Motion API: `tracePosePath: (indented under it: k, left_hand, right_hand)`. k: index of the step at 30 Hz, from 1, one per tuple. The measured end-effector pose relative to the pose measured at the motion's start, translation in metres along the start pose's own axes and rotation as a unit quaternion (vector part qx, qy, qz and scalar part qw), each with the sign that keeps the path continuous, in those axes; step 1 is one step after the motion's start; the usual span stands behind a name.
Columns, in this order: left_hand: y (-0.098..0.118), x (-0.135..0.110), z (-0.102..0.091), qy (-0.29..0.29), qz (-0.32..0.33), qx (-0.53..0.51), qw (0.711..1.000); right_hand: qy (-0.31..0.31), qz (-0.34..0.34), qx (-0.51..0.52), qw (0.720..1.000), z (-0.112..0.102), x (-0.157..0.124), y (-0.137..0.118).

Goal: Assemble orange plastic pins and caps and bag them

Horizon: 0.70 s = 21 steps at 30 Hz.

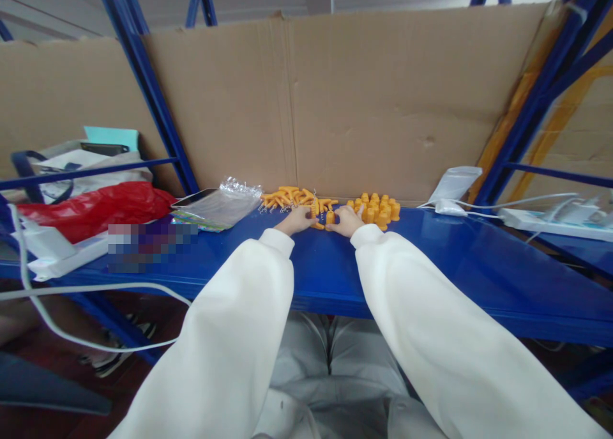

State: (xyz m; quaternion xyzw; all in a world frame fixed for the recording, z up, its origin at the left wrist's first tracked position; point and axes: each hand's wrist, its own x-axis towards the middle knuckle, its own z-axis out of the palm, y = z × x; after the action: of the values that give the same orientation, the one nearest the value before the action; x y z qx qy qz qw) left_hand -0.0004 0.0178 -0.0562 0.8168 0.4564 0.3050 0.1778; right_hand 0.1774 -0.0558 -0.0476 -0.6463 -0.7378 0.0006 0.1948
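From where I watched, both hands met at the far edge of the blue metal shelf (431,260), close against the cardboard wall (364,100). The left hand (297,220) lay with its fingers curled round a small orange plastic piece (314,214) that looked ribbed or threaded; the right hand (347,221) had its fingers closed on a short orange cap-shaped piece (330,218). The two pieces sat just beside each other between the hands, nearly touching, though I could not tell whether they were joined. How hard either hand gripped was too small to make out.

The loose pile of elongated orange parts (292,198) lay just beyond the left hand, its pieces pointing every which way, some with thin wire springs showing. The cluster of stubby orange caps (378,209) stood upright just beyond and to the right of the right hand, so each hand was nearest its own heap.

Toward the shelf's left end lay a crinkled clear plastic bag (223,204), glossy and flat, and a red plastic bag (96,209) further on. Near the right end rested a white power adapter (453,186) with its cable trailing to a white power strip (555,220).
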Motion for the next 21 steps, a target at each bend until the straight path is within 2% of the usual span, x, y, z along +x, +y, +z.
tracePosePath:
  k: [6, 11, 16, 21]
  left_hand:
    - [-0.0048, 0.0018, 0.0014, -0.047, -0.004, 0.062, 0.997]
    - [-0.0097, 0.0042, 0.0036, -0.043, 0.007, 0.065, 0.997]
    - [-0.0089, 0.0038, 0.0036, -0.051, -0.011, 0.058, 0.997]
    - [-0.0069, 0.0033, 0.0024, -0.052, 0.006, 0.070, 0.996]
  right_hand:
    - [-0.017, -0.005, -0.013, 1.000, -0.0028, -0.0014, -0.0010]
    - [-0.023, -0.007, -0.020, 1.000, -0.0025, -0.0010, -0.0012]
    - [-0.026, -0.005, -0.024, 0.999, -0.0029, -0.0020, -0.0021]
    - [-0.021, -0.006, -0.025, 0.999, -0.0029, -0.0024, -0.0020]
